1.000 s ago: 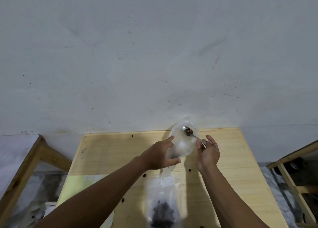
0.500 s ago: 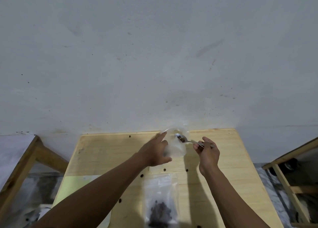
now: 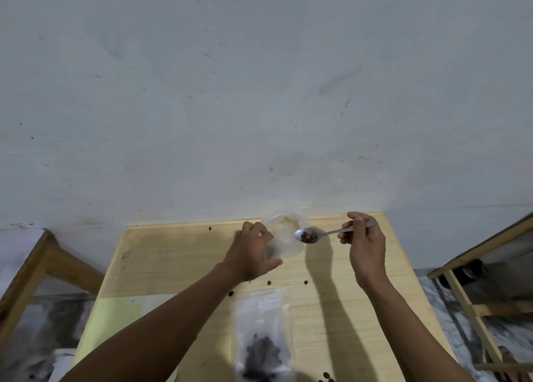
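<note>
Head view showed my left hand [image 3: 253,252] lower than a second earlier. I had brought the clear bag [image 3: 285,237] down from where it was raised against the wall [image 3: 259,93], and it now hung just above the far end of the table [image 3: 173,255]. My fingers were curled round its left side with the thumb underneath, gripping the film. The bag was blurred, so I could not tell how wide its mouth stood.

My right hand [image 3: 364,243] had drawn off to the right, fingers and thumb closed in a pinch on the handle of the spoon [image 3: 307,235]. The bowl had sat across the bag a second before. Now it lay at the bag's right edge, still loaded with dark brown pieces [image 3: 309,237].

I judged that this spoonful had not gone in yet. I would have to line the bowl up with the opening again before tipping it.

The other bag [image 3: 262,338], with its dark heap, lay flat near me. A few loose pieces [image 3: 269,282] dotted the wood between.
</note>
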Demonstrator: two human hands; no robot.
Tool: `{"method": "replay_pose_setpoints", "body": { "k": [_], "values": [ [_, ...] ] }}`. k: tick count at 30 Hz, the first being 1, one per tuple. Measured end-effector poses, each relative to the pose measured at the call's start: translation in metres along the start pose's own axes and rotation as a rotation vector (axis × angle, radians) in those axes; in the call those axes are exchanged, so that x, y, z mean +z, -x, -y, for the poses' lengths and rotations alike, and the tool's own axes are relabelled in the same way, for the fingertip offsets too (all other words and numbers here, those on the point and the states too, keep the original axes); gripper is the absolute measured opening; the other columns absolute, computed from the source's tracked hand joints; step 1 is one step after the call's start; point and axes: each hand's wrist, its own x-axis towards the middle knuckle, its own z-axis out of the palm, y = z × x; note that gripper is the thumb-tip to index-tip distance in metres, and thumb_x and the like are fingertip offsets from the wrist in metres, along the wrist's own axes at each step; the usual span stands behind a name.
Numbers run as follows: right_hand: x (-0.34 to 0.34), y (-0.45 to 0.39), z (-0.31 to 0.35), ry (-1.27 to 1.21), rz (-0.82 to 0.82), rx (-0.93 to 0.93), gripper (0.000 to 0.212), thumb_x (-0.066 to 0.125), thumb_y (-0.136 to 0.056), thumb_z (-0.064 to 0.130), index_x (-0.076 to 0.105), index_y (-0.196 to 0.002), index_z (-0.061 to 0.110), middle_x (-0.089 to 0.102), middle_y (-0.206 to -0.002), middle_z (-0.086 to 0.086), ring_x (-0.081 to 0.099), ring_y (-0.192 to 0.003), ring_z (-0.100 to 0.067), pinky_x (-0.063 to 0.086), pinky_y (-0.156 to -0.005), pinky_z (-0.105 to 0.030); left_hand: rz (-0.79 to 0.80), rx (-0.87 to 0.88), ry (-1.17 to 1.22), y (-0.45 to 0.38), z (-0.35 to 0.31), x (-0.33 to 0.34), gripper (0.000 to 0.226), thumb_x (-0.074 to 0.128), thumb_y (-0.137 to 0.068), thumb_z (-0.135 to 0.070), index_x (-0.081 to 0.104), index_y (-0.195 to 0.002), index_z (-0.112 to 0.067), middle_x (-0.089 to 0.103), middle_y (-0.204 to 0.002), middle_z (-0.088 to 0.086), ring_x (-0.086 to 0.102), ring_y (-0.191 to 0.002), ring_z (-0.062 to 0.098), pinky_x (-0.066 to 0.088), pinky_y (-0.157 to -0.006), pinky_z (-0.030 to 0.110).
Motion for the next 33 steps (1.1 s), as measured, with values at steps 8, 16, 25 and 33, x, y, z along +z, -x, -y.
{"method": "replay_pose_setpoints", "body": {
  "k": [8, 16, 25, 33],
  "values": [
    [0.015, 0.020, 0.016, 0.206, 0.274, -0.233, 0.018, 0.051, -0.101, 0.019, 0.069, -0.105, 0.020, 0.069, -0.090, 0.004, 0.066, -0.077, -0.012, 0.052, -0.074, -0.020, -0.012, -0.056, 0.066, 0.008, -0.009, -0.002, 0.054, 0.064, -0.079, -0.061, 0.055, -0.112, -0.020, 0.056, -0.112, -0.003, 0.042, -0.106, 0.022, 0.036, -0.084, 0.034],
    [-0.007, 0.003, 0.007, -0.065, -0.075, -0.131, 0.014, 0.046, -0.104, 0.017, 0.059, -0.102, 0.017, 0.064, -0.088, -0.009, 0.060, -0.068, -0.019, 0.053, -0.066, -0.028, -0.112, -0.214, 0.218, 0.031, -0.004, -0.011, 0.060, 0.071, -0.077, -0.057, 0.056, -0.119, -0.017, 0.056, -0.112, -0.002, 0.046, -0.104, 0.022, 0.042, -0.090, 0.037],
    [-0.047, 0.015, -0.100, -0.100, -0.297, 0.420, 0.015, 0.050, -0.101, 0.009, 0.055, -0.089, 0.018, 0.061, -0.103, -0.021, 0.063, -0.076, -0.027, 0.054, -0.069, -0.032, -0.215, -0.299, 0.397, 0.067, 0.006, -0.014, 0.061, 0.076, -0.075, -0.053, 0.054, -0.118, -0.016, 0.051, -0.117, -0.005, 0.041, -0.108, 0.013, 0.038, -0.085, 0.027],
    [-0.057, 0.015, -0.115, 0.057, -0.318, 0.480, 0.018, 0.060, -0.096, 0.021, 0.059, -0.106, 0.006, 0.064, -0.096, -0.014, 0.061, -0.080, -0.029, 0.051, -0.074, -0.038, -0.207, -0.293, 0.427, 0.067, -0.002, -0.015, 0.061, 0.076, -0.075, -0.053, 0.054, -0.119, -0.017, 0.055, -0.119, -0.002, 0.044, -0.107, 0.014, 0.042, -0.088, 0.031]
  ]
}}
